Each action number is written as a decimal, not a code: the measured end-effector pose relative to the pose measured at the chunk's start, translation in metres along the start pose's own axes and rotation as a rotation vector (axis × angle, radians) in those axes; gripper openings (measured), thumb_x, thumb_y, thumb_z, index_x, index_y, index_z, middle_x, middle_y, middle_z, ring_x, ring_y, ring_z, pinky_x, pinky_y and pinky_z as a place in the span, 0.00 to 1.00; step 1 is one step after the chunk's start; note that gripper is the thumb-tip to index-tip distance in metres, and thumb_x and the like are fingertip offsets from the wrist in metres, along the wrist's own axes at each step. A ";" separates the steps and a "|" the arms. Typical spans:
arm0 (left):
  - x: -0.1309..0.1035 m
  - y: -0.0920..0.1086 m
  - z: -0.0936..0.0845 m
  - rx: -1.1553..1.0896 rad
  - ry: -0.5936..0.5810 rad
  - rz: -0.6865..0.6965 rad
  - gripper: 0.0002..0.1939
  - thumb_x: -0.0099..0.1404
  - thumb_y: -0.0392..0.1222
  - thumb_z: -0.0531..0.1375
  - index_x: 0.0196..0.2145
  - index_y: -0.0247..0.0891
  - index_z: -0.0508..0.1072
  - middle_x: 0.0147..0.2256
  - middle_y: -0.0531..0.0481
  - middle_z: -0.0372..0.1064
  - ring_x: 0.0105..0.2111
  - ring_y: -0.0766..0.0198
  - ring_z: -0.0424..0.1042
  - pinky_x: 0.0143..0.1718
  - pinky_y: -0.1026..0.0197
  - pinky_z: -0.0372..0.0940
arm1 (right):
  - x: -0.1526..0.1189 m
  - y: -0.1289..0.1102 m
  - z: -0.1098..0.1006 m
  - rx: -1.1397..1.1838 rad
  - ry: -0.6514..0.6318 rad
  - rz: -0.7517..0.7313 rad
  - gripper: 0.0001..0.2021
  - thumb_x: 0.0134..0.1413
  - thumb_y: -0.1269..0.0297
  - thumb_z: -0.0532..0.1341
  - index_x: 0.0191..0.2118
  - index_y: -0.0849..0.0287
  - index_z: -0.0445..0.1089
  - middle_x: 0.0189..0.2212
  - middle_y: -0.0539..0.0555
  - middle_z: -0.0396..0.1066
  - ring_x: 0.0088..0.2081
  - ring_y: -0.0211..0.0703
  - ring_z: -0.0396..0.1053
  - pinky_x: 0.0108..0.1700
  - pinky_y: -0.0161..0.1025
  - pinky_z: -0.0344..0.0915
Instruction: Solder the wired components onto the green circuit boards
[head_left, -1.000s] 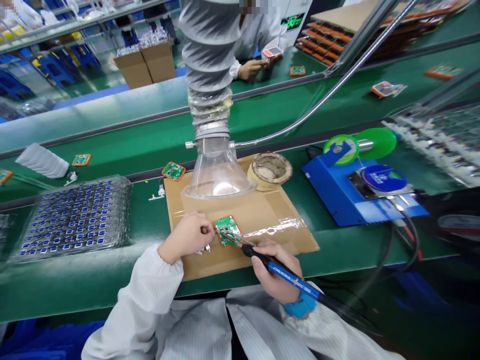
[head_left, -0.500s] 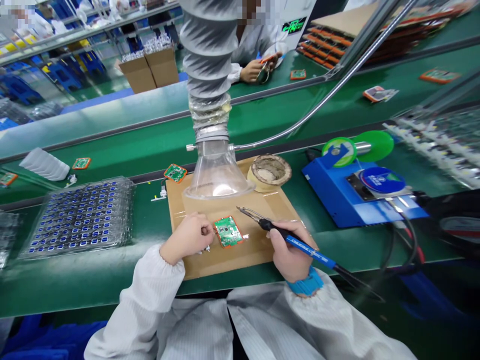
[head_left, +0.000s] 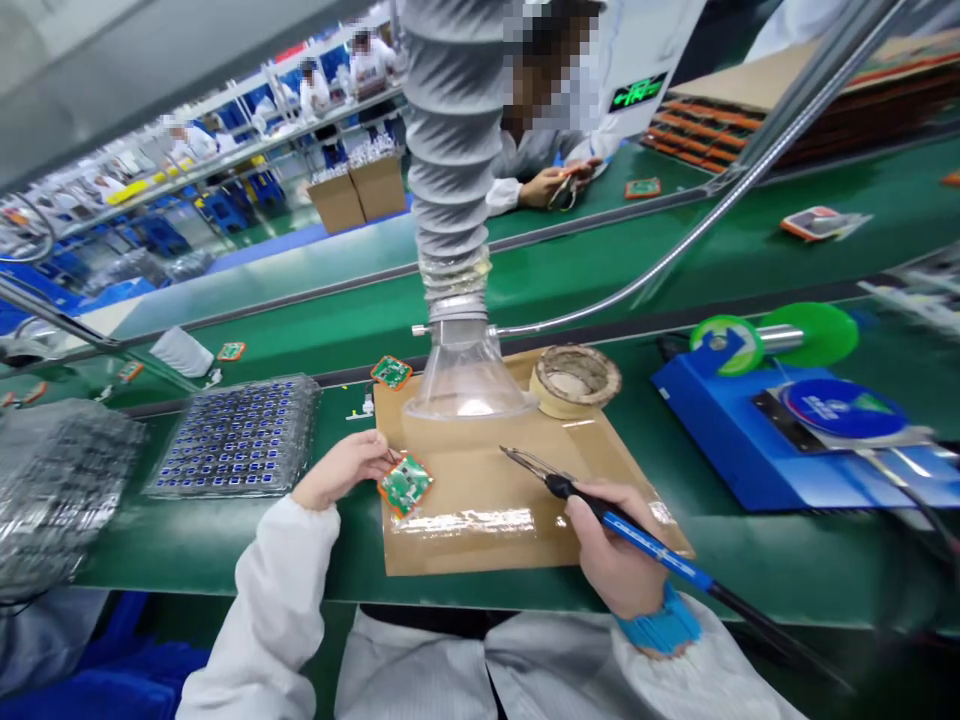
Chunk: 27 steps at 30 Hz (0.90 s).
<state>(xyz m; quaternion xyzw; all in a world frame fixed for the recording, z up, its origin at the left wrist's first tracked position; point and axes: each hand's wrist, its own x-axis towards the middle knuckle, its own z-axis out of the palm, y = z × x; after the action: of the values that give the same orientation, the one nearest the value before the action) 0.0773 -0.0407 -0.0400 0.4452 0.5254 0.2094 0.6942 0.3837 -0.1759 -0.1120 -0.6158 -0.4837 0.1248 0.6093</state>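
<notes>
Bright, diffuse light | white glare — cardboard (head_left: 480, 490) front | edges — stretched, lower right blurred

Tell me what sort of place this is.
Likely an electronics assembly workshop: the right hand holds a soldering iron, a green circuit board is by the left hand, and a clear extractor hood hangs above.

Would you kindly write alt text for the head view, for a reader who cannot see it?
A person's right hand holds a soldering tool over cardboard, while the left hand pinches at the edge of a green board; a clear funnel hangs beyond, and a blue machine stands at right.
</notes>
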 end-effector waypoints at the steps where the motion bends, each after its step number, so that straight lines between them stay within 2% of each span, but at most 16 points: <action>1: 0.005 0.009 -0.012 -0.017 0.065 -0.001 0.15 0.58 0.45 0.68 0.30 0.36 0.65 0.36 0.41 0.76 0.29 0.64 0.74 0.32 0.64 0.69 | 0.000 0.001 0.000 -0.002 -0.004 -0.006 0.07 0.59 0.57 0.65 0.36 0.54 0.74 0.32 0.54 0.76 0.36 0.48 0.77 0.37 0.43 0.75; 4: 0.026 0.048 -0.044 0.043 0.349 0.120 0.11 0.60 0.42 0.64 0.30 0.35 0.65 0.30 0.42 0.73 0.29 0.60 0.75 0.33 0.59 0.72 | -0.001 0.003 0.000 -0.009 -0.012 -0.034 0.06 0.59 0.58 0.65 0.35 0.54 0.74 0.32 0.54 0.76 0.35 0.48 0.77 0.37 0.43 0.75; 7: 0.049 0.083 -0.067 0.128 0.624 0.266 0.07 0.64 0.40 0.60 0.34 0.36 0.65 0.33 0.43 0.73 0.38 0.59 0.77 0.43 0.56 0.72 | -0.002 0.005 -0.001 -0.025 -0.006 -0.054 0.06 0.59 0.58 0.65 0.36 0.54 0.74 0.32 0.54 0.77 0.35 0.48 0.77 0.37 0.43 0.74; 9: 0.063 0.092 -0.072 0.190 0.753 0.324 0.08 0.63 0.40 0.61 0.37 0.37 0.65 0.40 0.41 0.73 0.48 0.57 0.74 0.51 0.56 0.69 | -0.002 0.006 -0.001 -0.034 -0.006 -0.059 0.07 0.59 0.57 0.65 0.36 0.54 0.74 0.32 0.54 0.77 0.34 0.48 0.77 0.36 0.43 0.74; 11: 0.075 0.085 -0.066 0.278 0.830 0.338 0.11 0.58 0.38 0.66 0.37 0.38 0.67 0.45 0.40 0.73 0.56 0.52 0.69 0.57 0.54 0.64 | -0.002 0.006 -0.001 -0.038 -0.008 -0.056 0.08 0.58 0.56 0.65 0.36 0.54 0.74 0.32 0.54 0.77 0.34 0.48 0.77 0.37 0.43 0.74; 13: 0.087 0.067 -0.053 0.357 0.830 0.321 0.12 0.52 0.35 0.68 0.30 0.38 0.68 0.44 0.38 0.74 0.58 0.48 0.67 0.58 0.53 0.61 | -0.002 0.006 0.000 -0.030 -0.010 -0.054 0.08 0.58 0.56 0.65 0.35 0.55 0.74 0.33 0.55 0.77 0.35 0.49 0.78 0.37 0.43 0.74; 15: 0.097 0.049 -0.039 0.405 0.792 0.300 0.12 0.50 0.33 0.68 0.23 0.39 0.66 0.40 0.39 0.74 0.56 0.46 0.68 0.56 0.53 0.62 | -0.002 0.006 0.001 -0.019 -0.020 -0.052 0.08 0.58 0.56 0.66 0.36 0.54 0.74 0.33 0.54 0.77 0.35 0.48 0.78 0.36 0.43 0.74; 19: 0.099 0.028 -0.030 0.378 0.713 0.310 0.13 0.55 0.37 0.65 0.20 0.39 0.63 0.28 0.45 0.70 0.43 0.53 0.73 0.44 0.58 0.66 | -0.003 0.005 0.001 -0.013 -0.038 -0.056 0.07 0.59 0.57 0.65 0.36 0.54 0.74 0.32 0.54 0.77 0.33 0.47 0.77 0.35 0.42 0.74; 23: 0.066 0.016 -0.031 0.208 0.641 0.372 0.12 0.58 0.44 0.60 0.24 0.39 0.60 0.26 0.51 0.67 0.31 0.64 0.71 0.32 0.65 0.64 | -0.002 0.005 0.000 -0.013 -0.043 -0.055 0.08 0.59 0.56 0.65 0.35 0.54 0.74 0.31 0.54 0.77 0.33 0.48 0.78 0.34 0.42 0.74; 27: 0.021 -0.004 -0.016 0.060 0.452 0.353 0.16 0.53 0.49 0.60 0.23 0.40 0.56 0.24 0.55 0.62 0.24 0.68 0.68 0.28 0.65 0.66 | -0.001 0.002 0.002 -0.010 -0.078 -0.028 0.10 0.59 0.53 0.65 0.35 0.55 0.74 0.30 0.54 0.78 0.30 0.47 0.77 0.31 0.40 0.73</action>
<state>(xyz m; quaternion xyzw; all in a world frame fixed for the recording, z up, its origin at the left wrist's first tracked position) 0.0695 -0.0206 -0.0556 0.4921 0.5872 0.4054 0.4988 0.3823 -0.1747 -0.1147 -0.6067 -0.5162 0.1377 0.5887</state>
